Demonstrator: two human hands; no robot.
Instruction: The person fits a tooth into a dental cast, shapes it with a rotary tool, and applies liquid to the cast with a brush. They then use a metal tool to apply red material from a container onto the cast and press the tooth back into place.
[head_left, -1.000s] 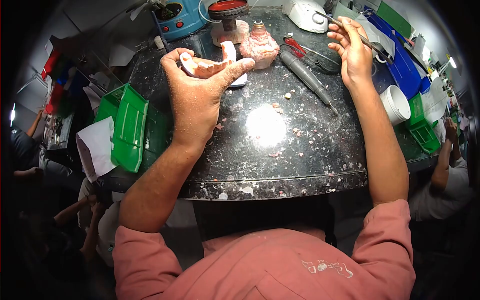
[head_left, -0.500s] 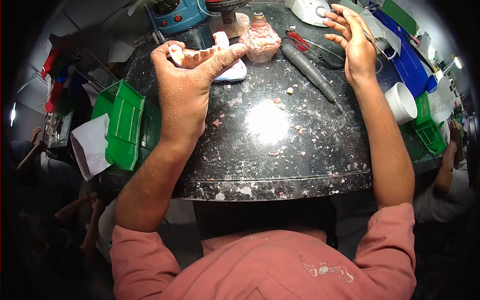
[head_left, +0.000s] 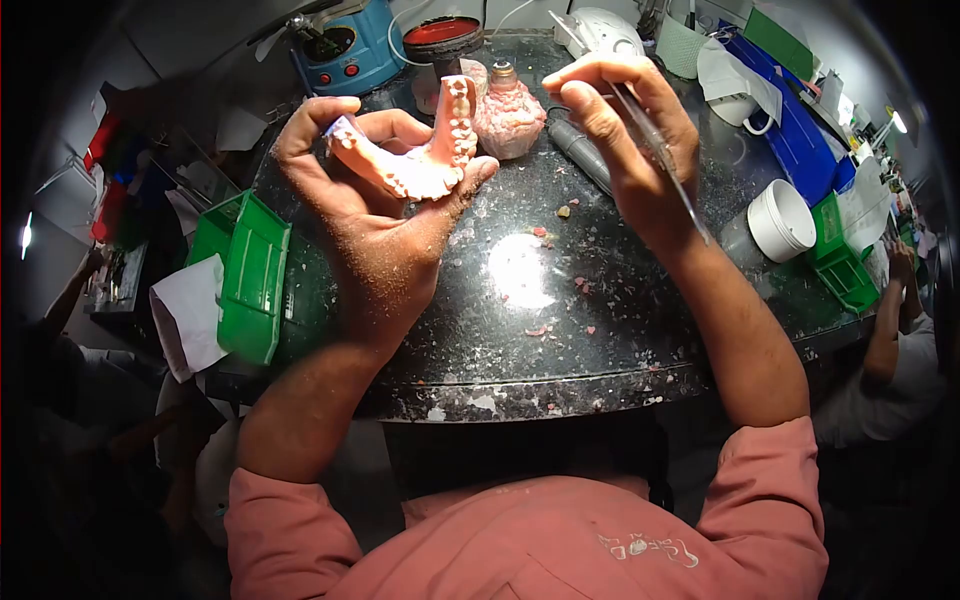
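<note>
A pink horseshoe-shaped dental model [head_left: 425, 170] with a row of pale teeth is held up in my left hand [head_left: 385, 225], between the thumb and fingers. Fine dust covers the back of that hand. To the right, my right hand [head_left: 645, 150] grips a thin metal tool [head_left: 655, 140] that slants down past the palm toward the wrist. A gap separates the tool from the model. Behind the model stands a lumpy pink wax-covered burner [head_left: 510, 118] with a metal neck. A grey handpiece [head_left: 580, 150] lies partly hidden behind my right hand.
A blue machine [head_left: 350, 50] and a dish of red wax [head_left: 442, 35] stand at the back. Green bins [head_left: 250, 280] are at both sides. A white tub [head_left: 782, 222] sits at the right. Pink scraps lie on the black table [head_left: 480, 385]; other people's arms show at both edges.
The dental model has been turned so its teeth face the camera. My right hand has moved left, closer to it, with the metal tool. The view has shifted slightly.
</note>
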